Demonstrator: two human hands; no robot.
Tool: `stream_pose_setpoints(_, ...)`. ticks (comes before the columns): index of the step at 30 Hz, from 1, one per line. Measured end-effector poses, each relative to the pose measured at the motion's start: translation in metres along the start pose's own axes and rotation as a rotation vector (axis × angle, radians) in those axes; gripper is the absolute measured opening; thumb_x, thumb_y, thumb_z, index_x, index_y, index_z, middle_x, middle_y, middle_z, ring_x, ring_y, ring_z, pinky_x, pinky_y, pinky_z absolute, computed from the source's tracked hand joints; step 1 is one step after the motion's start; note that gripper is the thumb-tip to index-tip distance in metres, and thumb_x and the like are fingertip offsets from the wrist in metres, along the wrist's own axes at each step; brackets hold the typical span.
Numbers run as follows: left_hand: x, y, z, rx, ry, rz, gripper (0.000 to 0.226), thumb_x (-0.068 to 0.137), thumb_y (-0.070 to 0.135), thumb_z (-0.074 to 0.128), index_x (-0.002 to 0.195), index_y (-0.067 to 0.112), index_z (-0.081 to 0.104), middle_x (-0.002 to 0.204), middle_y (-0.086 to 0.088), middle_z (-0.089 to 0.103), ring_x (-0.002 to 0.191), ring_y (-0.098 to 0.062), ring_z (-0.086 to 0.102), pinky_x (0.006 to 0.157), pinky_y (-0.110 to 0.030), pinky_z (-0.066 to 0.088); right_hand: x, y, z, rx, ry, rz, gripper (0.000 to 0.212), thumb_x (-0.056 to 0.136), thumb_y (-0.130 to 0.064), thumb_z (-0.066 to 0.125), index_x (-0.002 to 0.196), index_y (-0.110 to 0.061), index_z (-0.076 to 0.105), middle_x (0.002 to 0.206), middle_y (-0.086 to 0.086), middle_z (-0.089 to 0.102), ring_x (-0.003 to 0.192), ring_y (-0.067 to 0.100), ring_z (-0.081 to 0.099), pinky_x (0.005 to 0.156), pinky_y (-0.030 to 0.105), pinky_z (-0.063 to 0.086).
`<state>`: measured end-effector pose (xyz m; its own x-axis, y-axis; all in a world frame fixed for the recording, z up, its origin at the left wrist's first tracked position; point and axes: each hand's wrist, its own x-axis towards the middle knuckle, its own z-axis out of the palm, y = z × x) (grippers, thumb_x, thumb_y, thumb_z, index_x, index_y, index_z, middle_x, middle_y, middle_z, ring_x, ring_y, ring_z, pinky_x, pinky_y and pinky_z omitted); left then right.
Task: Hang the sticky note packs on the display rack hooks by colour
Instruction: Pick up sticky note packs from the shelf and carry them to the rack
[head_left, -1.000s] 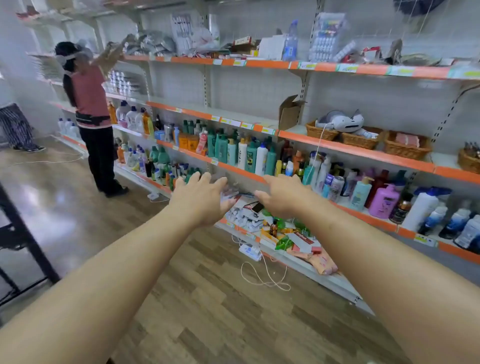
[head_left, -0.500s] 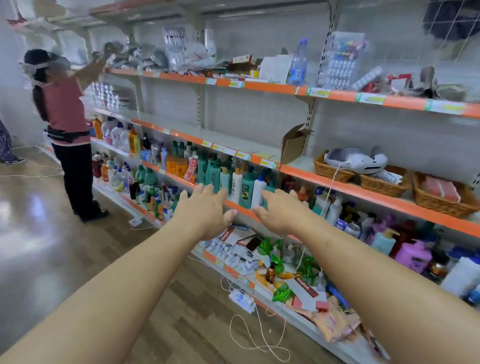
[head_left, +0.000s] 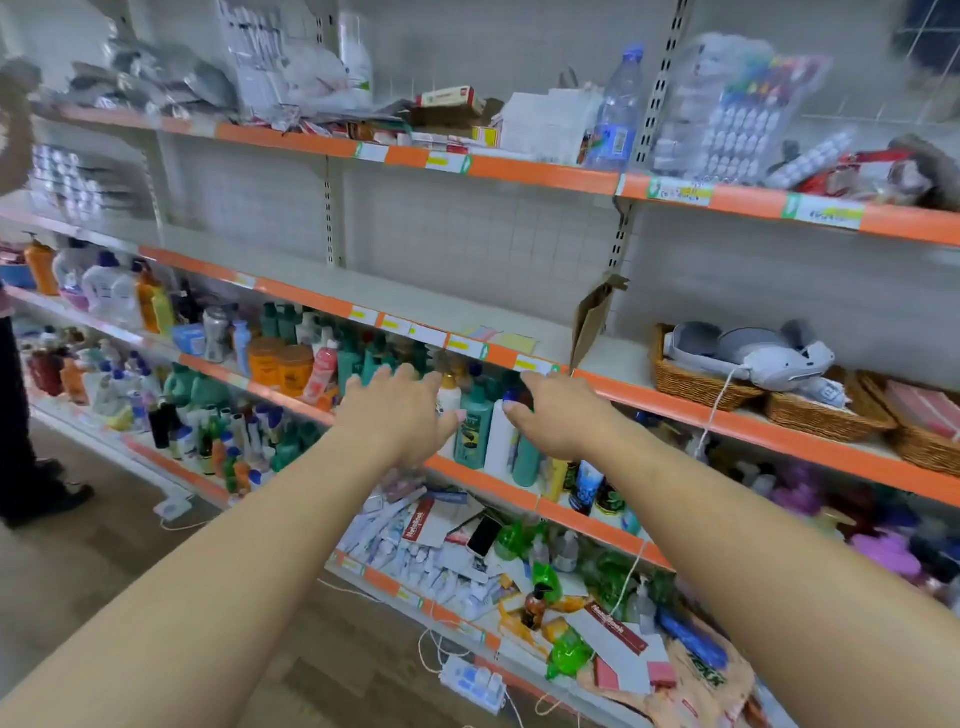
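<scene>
Closest to us, both our arms reach forward and carry nothing. Our left hand (head_left: 400, 415) is spread, fingers straight and thumb wide, while our right hand (head_left: 563, 415) is relaxed and empty, fingers loosely extended. Both hover in front of the bottles (head_left: 474, 428), just under the orange shelf edge (head_left: 675, 407). On that shelf, a little beyond our fingertips, lie flat pastel pads (head_left: 511, 343), yellow, pink and green, which we take for the sticky note packs, and nothing touches them. Farther off, in the top right corner, a blurred wire grid (head_left: 930, 41) may be the rack, though we see no hooks. We judge the task barely begun, with every pack left to pick, sort and hang.
</scene>
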<state>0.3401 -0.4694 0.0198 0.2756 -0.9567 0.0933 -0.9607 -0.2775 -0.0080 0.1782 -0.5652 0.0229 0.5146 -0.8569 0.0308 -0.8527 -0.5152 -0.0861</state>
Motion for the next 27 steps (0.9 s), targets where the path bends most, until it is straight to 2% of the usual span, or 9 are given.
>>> stream_pose_setpoints(5,0.082,-0.022,0.019,-0.028,-0.054,0.060,0.067,0.097,0.062,0.028,0.152,0.024,0.024,0.159,-0.009,0.024,0.147,-0.030,0.019,0.115,-0.055,0.023,0.073,-0.005,0.012,-0.006,-0.023,0.043,0.061,0.098,-0.054,0.035,0.148,-0.020,0.029,0.148,0.014,0.038,0.137,0.042,0.030,0.108,0.056,0.032)
stream_pose_setpoints(12,0.210,-0.039,0.052,-0.027,-0.084,0.131,0.067,0.097,0.061,0.029,0.151,0.023,0.025,0.158,-0.010,0.023,0.146,-0.030,0.018,0.115,-0.054,0.021,0.192,0.020,0.035,0.020,-0.005,0.093,0.058,0.100,-0.049,0.036,0.144,-0.012,0.035,0.142,0.019,0.044,0.128,0.039,0.043,0.105,0.046,0.038)
stream_pose_setpoints(20,0.372,-0.045,0.077,0.023,-0.081,0.152,0.065,0.098,0.060,0.030,0.151,0.023,0.023,0.155,-0.010,0.028,0.144,-0.031,0.022,0.113,-0.052,0.023,0.337,0.059,0.053,0.120,-0.005,0.148,0.052,0.096,-0.047,0.040,0.138,-0.015,0.043,0.135,0.015,0.050,0.121,0.035,0.047,0.099,0.045,0.043)
stream_pose_setpoints(27,0.463,-0.042,0.101,-0.007,-0.157,0.212,0.062,0.098,0.057,0.030,0.148,0.021,0.029,0.145,-0.010,0.039,0.135,-0.031,0.036,0.108,-0.047,0.031,0.408,0.077,0.075,0.147,-0.091,0.214,0.054,0.097,-0.047,0.042,0.139,-0.015,0.040,0.138,0.013,0.049,0.121,0.032,0.050,0.098,0.043,0.044)
